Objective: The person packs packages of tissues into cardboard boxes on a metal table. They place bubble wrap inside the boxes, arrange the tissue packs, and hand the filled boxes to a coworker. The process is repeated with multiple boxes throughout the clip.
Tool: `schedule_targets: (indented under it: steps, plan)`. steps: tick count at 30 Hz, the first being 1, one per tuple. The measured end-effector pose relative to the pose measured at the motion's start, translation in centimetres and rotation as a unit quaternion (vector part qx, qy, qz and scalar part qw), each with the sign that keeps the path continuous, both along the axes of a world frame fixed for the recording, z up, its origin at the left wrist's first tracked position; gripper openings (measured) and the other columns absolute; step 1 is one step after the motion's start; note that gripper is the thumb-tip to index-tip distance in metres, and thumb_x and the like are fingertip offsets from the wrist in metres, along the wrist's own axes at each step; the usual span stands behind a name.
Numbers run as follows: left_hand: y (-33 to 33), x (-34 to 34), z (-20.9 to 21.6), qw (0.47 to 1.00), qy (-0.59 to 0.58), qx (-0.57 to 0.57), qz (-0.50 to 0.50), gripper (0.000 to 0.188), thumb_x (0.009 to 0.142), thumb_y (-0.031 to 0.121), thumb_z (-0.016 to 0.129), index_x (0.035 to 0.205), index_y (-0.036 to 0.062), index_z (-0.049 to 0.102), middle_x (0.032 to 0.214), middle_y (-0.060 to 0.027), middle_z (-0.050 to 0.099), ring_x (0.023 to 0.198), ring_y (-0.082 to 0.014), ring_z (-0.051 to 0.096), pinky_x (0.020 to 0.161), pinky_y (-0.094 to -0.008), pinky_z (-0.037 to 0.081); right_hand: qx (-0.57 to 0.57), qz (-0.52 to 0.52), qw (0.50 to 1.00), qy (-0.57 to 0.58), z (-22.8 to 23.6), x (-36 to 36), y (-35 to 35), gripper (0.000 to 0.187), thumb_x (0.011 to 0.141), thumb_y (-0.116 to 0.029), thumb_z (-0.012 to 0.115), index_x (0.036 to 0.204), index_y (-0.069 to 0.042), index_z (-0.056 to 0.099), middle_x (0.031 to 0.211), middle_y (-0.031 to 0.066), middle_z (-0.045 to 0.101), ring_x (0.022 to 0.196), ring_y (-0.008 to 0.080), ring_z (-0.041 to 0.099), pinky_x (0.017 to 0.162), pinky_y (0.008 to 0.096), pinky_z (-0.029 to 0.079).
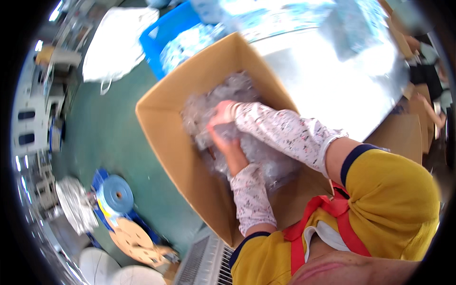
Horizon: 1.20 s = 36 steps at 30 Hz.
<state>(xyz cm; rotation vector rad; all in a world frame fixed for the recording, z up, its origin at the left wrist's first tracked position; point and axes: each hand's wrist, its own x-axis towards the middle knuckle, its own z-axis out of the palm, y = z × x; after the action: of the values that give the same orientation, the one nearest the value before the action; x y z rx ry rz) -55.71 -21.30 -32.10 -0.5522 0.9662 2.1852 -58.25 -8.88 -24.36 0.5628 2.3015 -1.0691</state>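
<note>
Both my hands are down inside a tall open cardboard box (164, 128), among crumpled clear plastic bags (275, 164). My left hand (224, 144) lies against the plastic with its fingers stretched out and the thumb apart. Just beyond it, my right hand (223, 113) touches the bags on the far side. Motion smears its fingers, so their grip does not show. Patterned white sleeve covers wrap both forearms.
A shiny metal table (332, 80) borders the box on the right, with blue-and-white plastic packs (285, 16) on it. Behind the box stands a blue crate (164, 26). A blue roll (115, 194) sits on the green floor (118, 128). Another person (427, 71) is at far right.
</note>
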Motion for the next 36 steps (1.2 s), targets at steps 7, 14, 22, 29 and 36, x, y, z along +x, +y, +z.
schedule_targets:
  steps: [7, 14, 22, 29, 36]
  plan:
    - [8.3, 4.1, 22.4, 0.984, 0.175, -0.035, 0.029, 0.055, 0.092, 0.043, 0.052, 0.128, 0.0019, 0.043, 0.120, -0.0122, 0.051, 0.107, -0.0216, 0.054, 0.089, -0.0364, 0.048, -0.033, -0.128, 0.938, 0.322, 16.2, 7.0, 6.4, 0.057, 0.069, -0.047, 0.069, 0.110, -0.008, 0.066, 0.108, 0.0160, 0.061, 0.100, 0.0314, 0.060, 0.087, 0.0377, 0.047]
    - [21.5, 10.0, 22.7, 0.952, 0.299, -0.036, -0.061, 0.057, 0.090, 0.027, 0.062, 0.134, 0.0022, 0.036, 0.126, -0.0136, 0.050, 0.106, -0.0233, 0.055, 0.086, -0.0336, 0.049, -0.100, -0.343, 0.826, 0.436, 14.9, 18.1, 18.7, 0.041, 0.079, -0.037, 0.063, 0.112, -0.013, 0.065, 0.110, 0.0134, 0.064, 0.102, 0.0230, 0.060, 0.091, 0.0310, 0.045]
    - [24.3, 9.3, 19.4, 0.891, 0.283, -0.047, -0.352, 0.072, 0.089, 0.031, 0.062, 0.146, 0.0073, 0.025, 0.150, -0.0124, 0.027, 0.142, -0.0238, 0.011, 0.110, -0.0367, 0.021, 0.041, -0.447, 0.828, 0.336, 6.3, 21.1, 26.6, 0.039, 0.088, -0.043, 0.048, 0.116, -0.022, 0.065, 0.117, 0.0130, 0.062, 0.107, 0.0263, 0.058, 0.094, 0.0320, 0.044]
    - [13.4, 12.3, 18.2, 0.559, 0.659, -0.487, -0.129, 0.061, 0.077, 0.027, 0.072, 0.123, -0.0068, 0.051, 0.133, -0.0265, 0.043, 0.126, -0.0385, 0.039, 0.102, -0.0405, 0.034, -0.269, -0.569, 0.665, 0.402, 15.0, 29.9, 29.6, 0.046, 0.091, -0.045, 0.053, 0.117, -0.008, 0.062, 0.106, 0.0090, 0.064, 0.098, 0.0233, 0.060, 0.089, 0.0386, 0.048]
    - [8.2, 12.2, 10.5, 0.669, 0.532, -0.375, -0.361, 0.032, 0.070, -0.003, 0.050, 0.100, -0.0160, 0.055, 0.100, -0.0226, 0.063, 0.095, -0.0283, 0.062, 0.084, -0.0370, 0.047, -0.457, -0.424, 0.612, 0.486, 20.6, 50.7, 27.6, 0.041, 0.089, -0.035, 0.061, 0.111, 0.001, 0.058, 0.094, 0.0097, 0.064, 0.085, 0.0237, 0.062, 0.077, 0.0384, 0.052]
